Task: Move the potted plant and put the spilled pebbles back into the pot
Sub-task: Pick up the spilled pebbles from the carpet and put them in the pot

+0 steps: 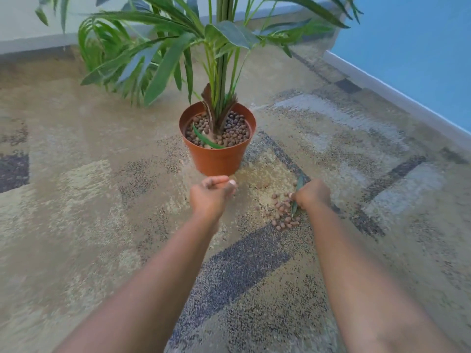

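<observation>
An orange plastic pot [216, 159] stands upright on the carpet, filled with brown pebbles around a tall green plant [221, 59]. A loose green leaf lies across the pebbles in the pot. Spilled pebbles [281, 212] lie in a small pile on the carpet, to the right of and nearer than the pot. My right hand [309, 194] rests on that pile, fingers curled down onto the pebbles, with a fallen green leaf [297, 197] at its fingers. My left hand [212, 193] hovers just in front of the pot, fingers bunched together; whether it holds pebbles is hidden.
The floor is patterned beige, grey and dark carpet. A blue wall with a white skirting board [397, 95] runs along the right. A pale wall [30, 26] lies behind the plant. The plant's long fronds spread out to the left and above the pot.
</observation>
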Available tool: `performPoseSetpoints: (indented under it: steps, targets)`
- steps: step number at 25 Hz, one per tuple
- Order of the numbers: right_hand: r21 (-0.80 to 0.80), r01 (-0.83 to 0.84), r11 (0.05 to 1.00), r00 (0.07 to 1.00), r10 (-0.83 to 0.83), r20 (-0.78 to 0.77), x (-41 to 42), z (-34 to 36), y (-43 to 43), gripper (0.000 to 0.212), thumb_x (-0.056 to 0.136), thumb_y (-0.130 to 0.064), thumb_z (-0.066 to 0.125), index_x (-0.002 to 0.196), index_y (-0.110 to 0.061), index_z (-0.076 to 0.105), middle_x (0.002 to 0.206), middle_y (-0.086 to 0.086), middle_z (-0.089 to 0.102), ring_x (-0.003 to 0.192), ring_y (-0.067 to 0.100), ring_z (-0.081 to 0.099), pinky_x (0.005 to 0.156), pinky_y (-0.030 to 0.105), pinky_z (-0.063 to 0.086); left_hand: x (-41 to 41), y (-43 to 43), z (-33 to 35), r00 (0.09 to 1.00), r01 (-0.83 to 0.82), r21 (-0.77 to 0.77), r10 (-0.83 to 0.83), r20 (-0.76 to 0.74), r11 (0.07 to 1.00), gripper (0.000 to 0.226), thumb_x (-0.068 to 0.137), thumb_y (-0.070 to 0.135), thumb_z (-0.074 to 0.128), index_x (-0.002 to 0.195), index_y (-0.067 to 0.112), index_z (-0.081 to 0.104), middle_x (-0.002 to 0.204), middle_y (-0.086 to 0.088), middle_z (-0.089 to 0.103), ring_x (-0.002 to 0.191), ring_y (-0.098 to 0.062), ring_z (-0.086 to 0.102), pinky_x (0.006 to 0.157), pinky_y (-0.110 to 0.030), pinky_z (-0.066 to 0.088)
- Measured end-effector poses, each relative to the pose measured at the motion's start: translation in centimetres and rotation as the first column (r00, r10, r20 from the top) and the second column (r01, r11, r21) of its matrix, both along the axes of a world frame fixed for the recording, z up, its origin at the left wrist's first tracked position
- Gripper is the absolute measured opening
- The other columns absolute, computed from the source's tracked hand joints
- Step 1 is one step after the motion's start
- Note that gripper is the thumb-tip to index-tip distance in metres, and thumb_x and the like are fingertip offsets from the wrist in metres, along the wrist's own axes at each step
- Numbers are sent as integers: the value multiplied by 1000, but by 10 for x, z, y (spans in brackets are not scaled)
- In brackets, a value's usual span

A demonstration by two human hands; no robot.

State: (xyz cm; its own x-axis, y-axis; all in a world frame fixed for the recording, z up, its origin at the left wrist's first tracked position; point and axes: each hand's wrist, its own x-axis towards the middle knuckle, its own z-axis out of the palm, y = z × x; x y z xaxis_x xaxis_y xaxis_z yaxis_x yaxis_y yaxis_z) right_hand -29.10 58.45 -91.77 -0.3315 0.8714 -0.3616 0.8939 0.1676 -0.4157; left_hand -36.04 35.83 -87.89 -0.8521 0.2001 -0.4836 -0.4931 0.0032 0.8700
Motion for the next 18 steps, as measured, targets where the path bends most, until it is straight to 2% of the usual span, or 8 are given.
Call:
performPoseSetpoints:
  steps: [2, 5, 8, 10, 12, 15, 16, 18]
  targets:
    - [-2, 34, 999, 997, -34, -69, -7, 9, -2, 15, 89, -12, 70, 91, 2, 67, 84, 14, 69, 64, 22, 64, 49, 30, 51, 11, -1, -10, 1000, 28, -11, -28, 7, 1000, 17, 79, 2, 72, 94, 7, 66, 94, -11, 73, 88, -21, 72, 76, -26, 58]
    - [84, 91, 992, 901, -46, -431, -30, 53, -11, 5, 88, -8, 69, 91, -5, 73, 89, 8, 72, 59, 7, 63, 50, 18, 55, 19, 0, -17, 998, 55, -21, -56, -16, 998, 15, 81, 0, 71, 94, 5, 66, 94, -12, 72, 88, -23, 72, 78, -30, 59]
    - [320, 41, 947, 551, 246, -798, -65, 107, -43, 16, 84, -2, 71, 98, -7, 74, 89, 1, 73, 68, -5, 64, 58, 6, 52, 22, 0, -20, 998, 56, -34, -57, -23, 998, 14, 82, 0, 71, 93, 5, 66, 94, -12, 72, 88, -24, 72, 78, -31, 59]
    - [554, -70, 829, 393, 534, -749, -89, 124, -73, 15, 83, -4, 72, 98, -7, 75, 87, -1, 73, 71, -3, 64, 67, 7, 53, 22, -2, -23, 999, 38, -25, -38, -12, 999, 13, 82, -2, 69, 93, 5, 66, 94, -13, 72, 88, -25, 72, 81, -35, 59]
    - [670, -279, 688, 354, 722, -595, -108, 121, -100, 13, 86, -10, 72, 98, -9, 76, 91, 3, 76, 78, 7, 68, 77, 20, 58, 22, -4, -24, 1000, 16, -11, -16, -5, 1000, 11, 83, -2, 69, 91, 4, 65, 93, -14, 72, 88, -26, 72, 83, -37, 59]
    - [571, -580, 582, 478, 810, -340, -118, 98, -108, 18, 88, -25, 70, 105, -22, 76, 110, -3, 74, 107, 18, 62, 101, 48, 44, 25, -7, -25, 1000, 16, -31, -16, -12, 999, 10, 83, -3, 69, 87, 5, 65, 90, -13, 72, 88, -26, 72, 83, -37, 59]
    - [556, -597, 578, 529, 805, -269, -115, 89, -102, 20, 89, -30, 69, 107, -26, 75, 117, -6, 72, 114, 19, 57, 104, 47, 37, 25, -8, -26, 1000, 21, -42, -22, -15, 999, 10, 83, -3, 69, 86, 5, 65, 90, -13, 72, 88, -26, 72, 83, -37, 59]
    - [587, -502, 635, 606, 743, -285, -107, 77, -83, 19, 89, -29, 68, 108, -28, 75, 118, -7, 71, 112, 19, 56, 99, 43, 41, 25, -9, -29, 999, 36, -77, -38, -26, 996, 9, 83, -1, 69, 87, 6, 64, 90, -12, 72, 88, -25, 72, 81, -36, 60]
